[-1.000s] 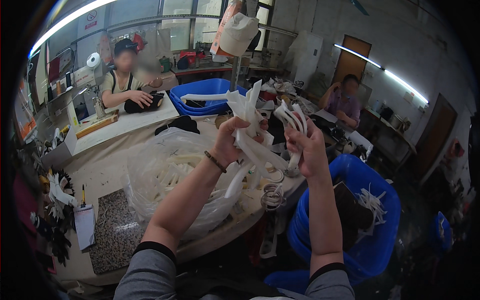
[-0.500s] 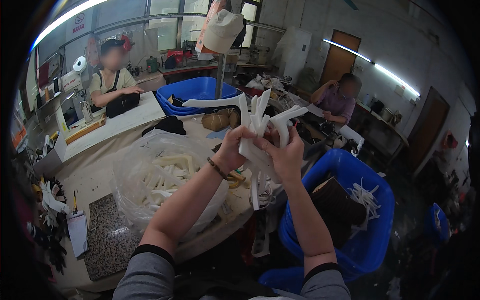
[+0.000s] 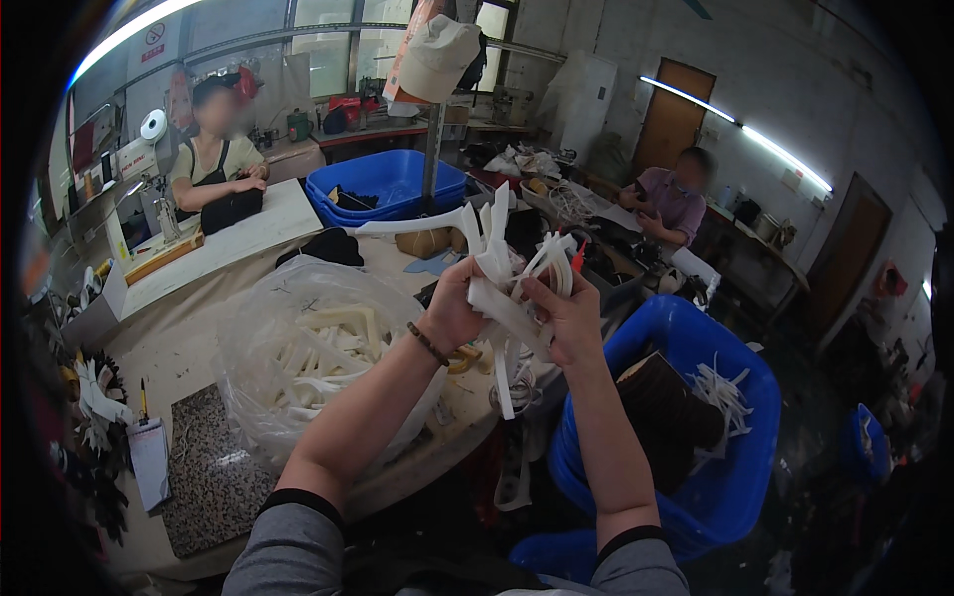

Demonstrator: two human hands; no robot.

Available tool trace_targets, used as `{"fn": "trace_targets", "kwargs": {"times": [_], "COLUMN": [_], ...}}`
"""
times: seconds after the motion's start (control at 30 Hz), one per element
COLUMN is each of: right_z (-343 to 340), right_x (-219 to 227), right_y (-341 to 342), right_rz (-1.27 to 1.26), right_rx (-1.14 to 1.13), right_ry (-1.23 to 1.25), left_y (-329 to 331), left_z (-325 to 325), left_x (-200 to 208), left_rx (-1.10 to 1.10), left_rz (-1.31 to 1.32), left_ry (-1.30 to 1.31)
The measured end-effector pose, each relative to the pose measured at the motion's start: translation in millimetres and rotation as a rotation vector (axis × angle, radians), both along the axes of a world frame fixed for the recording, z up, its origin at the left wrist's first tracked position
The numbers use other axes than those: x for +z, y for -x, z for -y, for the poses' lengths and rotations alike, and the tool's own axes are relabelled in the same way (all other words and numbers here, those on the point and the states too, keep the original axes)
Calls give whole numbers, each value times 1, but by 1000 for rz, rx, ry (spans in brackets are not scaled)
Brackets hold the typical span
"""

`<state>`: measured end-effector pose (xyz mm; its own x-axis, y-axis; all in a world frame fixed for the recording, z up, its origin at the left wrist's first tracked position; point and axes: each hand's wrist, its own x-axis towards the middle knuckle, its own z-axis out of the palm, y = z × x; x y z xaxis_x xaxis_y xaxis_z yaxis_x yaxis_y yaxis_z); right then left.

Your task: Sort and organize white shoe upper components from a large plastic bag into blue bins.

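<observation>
Gathering a bunch of white strips (image 3: 502,308) near the centre of the frame, both hands are raised over the front edge of the pale table (image 3: 179,348). The left hand (image 3: 452,303) has its fingers curled round the lower part of the bunch, from which several pieces fan upward, one reaching out to the left and another hanging down. The right hand (image 3: 576,318), just beside it, has thumb and fingers closed on the bunch's right side, where thinner pieces bend over in loops; whether the two hands grip the same pieces I cannot tell, as they overlap. As for how far along things are, the bunch is in hand and not set down, and its pieces lie at mixed angles, so I judge the handling to be partway through. Left of centre, an open clear plastic bag (image 3: 248,328) holds many more white pieces (image 3: 333,363), so plenty appears left there. At lower right, a blue tub (image 3: 750,477) holds a dark brown roll (image 3: 666,407) with a loose heap of thin white strips (image 3: 722,397) beside it; whether these are finished pieces or scraps cannot be told. A speckled slab (image 3: 214,467) and a notepad (image 3: 149,465) lie at lower left. One co-worker (image 3: 219,164) sits at upper left with hands by a black item (image 3: 232,210), and another co-worker (image 3: 668,204) sits at upper right.
</observation>
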<state>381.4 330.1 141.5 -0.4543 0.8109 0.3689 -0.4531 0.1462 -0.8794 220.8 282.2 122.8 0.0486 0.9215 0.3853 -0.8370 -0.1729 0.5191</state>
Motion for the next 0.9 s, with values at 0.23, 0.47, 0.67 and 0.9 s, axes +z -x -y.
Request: {"fn": "trace_targets", "kwargs": {"times": [0.23, 0.47, 0.67, 0.9], "right_z": [7, 12, 12, 1], "right_x": [2, 2, -6, -16], "right_y": [0, -5, -2, -2], "right_rz": [-20, 1, 28, -22], "right_rx": [9, 97, 58, -52], "right_ry": [16, -111, -154, -399], "left_y": [-8, 5, 0, -6], "left_z": [7, -4, 4, 15], "left_x": [7, -13, -6, 5], "left_rx": [-51, -28, 111, 173], "left_rz": [-17, -162, -243, -289], "left_ry": [95, 22, 88, 115]}}
